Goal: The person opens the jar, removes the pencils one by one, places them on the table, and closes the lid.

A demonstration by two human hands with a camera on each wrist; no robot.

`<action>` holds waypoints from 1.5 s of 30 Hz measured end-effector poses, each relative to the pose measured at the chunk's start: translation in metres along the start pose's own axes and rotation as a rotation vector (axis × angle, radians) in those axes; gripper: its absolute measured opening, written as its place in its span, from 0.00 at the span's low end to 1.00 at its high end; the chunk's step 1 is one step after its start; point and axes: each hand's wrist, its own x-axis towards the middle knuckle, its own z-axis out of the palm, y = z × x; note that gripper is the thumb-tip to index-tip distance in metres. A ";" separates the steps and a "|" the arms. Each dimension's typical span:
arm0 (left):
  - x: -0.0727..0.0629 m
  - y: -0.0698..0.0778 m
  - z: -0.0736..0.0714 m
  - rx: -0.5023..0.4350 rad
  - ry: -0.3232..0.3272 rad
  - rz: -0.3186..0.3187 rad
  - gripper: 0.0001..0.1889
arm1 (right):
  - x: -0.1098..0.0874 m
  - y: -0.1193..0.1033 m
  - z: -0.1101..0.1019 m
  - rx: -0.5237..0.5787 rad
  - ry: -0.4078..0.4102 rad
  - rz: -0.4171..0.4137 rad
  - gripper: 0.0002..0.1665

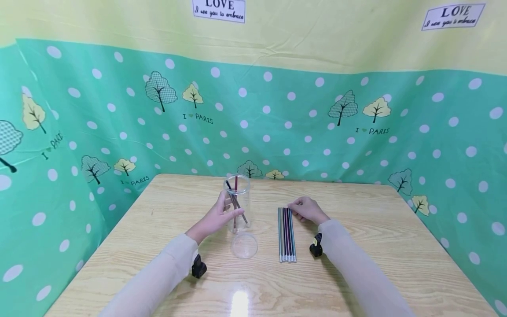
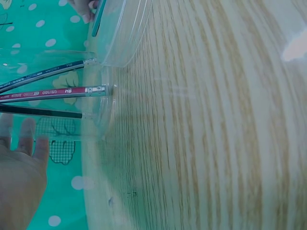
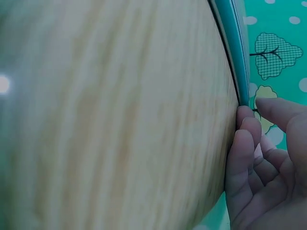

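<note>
Green, polka-dotted fabric is hanging behind a pale wooden table. Left of the table's middle, a clear jar is standing upright, with three pencils leaning inside. The left hand is gripping it, thumb on the near side, other fingers curving around the left. To the jar's right, a pencil row is lying flat. The right hand is touching its far right end with bent fingers; whether they are pinching a pencil, I cannot tell.

A sideways push could be sending the loose pencils rolling apart. The smooth jar could be tipping if the left hand is holding too loosely or something is knocking the rim. A clear lid is lying just near of it, perhaps easily bumped.

Slim and neatly aligned, the row is showing teal, maroon and dark shades, silver ends facing near.
</note>
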 end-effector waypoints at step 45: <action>-0.001 -0.001 -0.001 0.007 -0.004 0.003 0.44 | -0.004 -0.064 -0.020 0.087 -0.073 -0.141 0.22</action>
